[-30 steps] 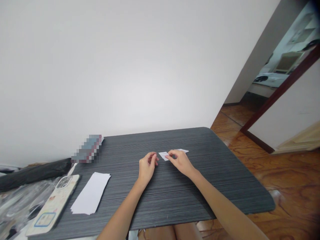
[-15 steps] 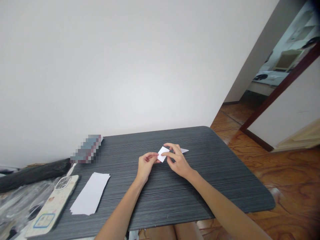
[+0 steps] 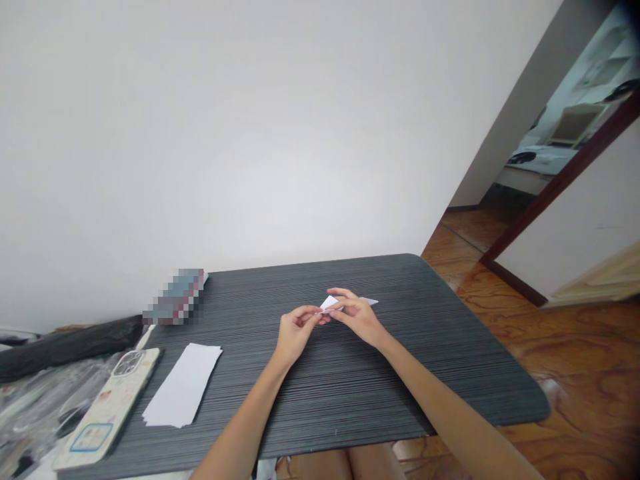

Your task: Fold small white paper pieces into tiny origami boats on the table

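Observation:
A small folded piece of white paper [image 3: 329,303] is held between both hands above the dark table [image 3: 250,373]. My left hand [image 3: 296,328] pinches its left edge between thumb and fingers. From the other side, my right hand [image 3: 357,319] grips the paper with thumb and index finger, its upper fingers stretched out. The fingertips cover much of the paper's lower part. Just behind my right hand, a second white paper piece [image 3: 370,301] with a pointed end lies on the table, partly hidden.
A stack of white paper sheets [image 3: 183,385] lies on the left of the table. Left of it is a phone in a decorated case [image 3: 107,410]. A blurred-out object [image 3: 175,297] sits at the back left corner. Clear plastic wrapping [image 3: 45,400] fills the far left. The white wall [image 3: 280,133] stands behind.
My fingers have closed in over the paper, which was turned broad side up and now shows less of its face, bent or tilted. My right thumb has come to the paper's near edge.

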`<state>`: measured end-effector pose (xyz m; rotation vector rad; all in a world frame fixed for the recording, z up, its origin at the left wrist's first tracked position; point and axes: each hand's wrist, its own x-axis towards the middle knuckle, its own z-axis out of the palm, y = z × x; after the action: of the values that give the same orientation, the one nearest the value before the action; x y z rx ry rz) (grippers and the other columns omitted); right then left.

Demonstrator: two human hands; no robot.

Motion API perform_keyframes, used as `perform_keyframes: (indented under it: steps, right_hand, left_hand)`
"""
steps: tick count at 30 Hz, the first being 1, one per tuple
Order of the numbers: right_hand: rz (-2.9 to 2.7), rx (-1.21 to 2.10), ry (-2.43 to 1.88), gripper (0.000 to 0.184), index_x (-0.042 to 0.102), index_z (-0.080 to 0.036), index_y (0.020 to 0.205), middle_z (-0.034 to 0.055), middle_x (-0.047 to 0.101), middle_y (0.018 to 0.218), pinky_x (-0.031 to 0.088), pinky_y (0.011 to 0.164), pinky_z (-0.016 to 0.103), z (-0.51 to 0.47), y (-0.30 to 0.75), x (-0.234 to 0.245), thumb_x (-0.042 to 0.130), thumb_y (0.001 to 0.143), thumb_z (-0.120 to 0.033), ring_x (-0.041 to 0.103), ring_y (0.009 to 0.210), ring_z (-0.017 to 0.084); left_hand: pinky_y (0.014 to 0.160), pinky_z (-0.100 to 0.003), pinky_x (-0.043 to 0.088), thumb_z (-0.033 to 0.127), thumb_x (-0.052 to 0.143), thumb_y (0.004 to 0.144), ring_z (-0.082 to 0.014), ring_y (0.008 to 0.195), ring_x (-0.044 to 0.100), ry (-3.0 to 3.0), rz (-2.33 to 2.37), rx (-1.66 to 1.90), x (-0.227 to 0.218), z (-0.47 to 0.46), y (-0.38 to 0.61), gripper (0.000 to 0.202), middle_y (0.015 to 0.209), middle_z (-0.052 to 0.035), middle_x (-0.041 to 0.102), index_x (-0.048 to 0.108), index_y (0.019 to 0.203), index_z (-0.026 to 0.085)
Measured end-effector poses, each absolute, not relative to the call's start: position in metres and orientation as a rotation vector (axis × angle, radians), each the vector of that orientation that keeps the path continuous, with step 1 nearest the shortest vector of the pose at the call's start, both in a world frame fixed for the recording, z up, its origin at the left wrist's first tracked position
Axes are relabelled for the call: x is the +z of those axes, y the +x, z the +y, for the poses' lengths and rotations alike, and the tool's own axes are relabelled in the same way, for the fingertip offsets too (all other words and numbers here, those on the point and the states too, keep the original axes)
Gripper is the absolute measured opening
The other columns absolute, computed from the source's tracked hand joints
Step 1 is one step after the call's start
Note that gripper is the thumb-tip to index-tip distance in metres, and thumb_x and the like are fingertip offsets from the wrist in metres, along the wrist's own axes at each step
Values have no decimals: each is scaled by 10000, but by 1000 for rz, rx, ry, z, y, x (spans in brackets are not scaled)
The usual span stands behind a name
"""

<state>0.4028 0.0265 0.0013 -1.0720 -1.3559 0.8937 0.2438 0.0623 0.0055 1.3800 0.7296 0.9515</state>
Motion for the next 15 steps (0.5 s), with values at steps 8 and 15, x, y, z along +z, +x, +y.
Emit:
perform_keyframes:
  steps: [8, 15]
  right_hand:
    - [-1062, 1168, -1106, 161, 615, -157, 645, -1, 616, 647, 430, 650, 273, 27, 398, 3, 666, 614, -307, 545, 600, 111]
    - [-1014, 1164, -1089, 151, 570, -157, 598, -26, 578, 597, 396, 582, 232, 28, 396, 2, 666, 606, -273, 506, 550, 85]
  left_hand:
    - [707, -315, 524, 284, 592, 708, -195, 684, 654, 1473, 744, 980, 2, 60, 245, 169, 719, -71, 686, 604, 772, 128]
    - [723, -326, 525, 275, 592, 714, -203, 720, 654, 1421, 704, 961, -1, 60, 246, 225, 774, -95, 685, 562, 857, 104]
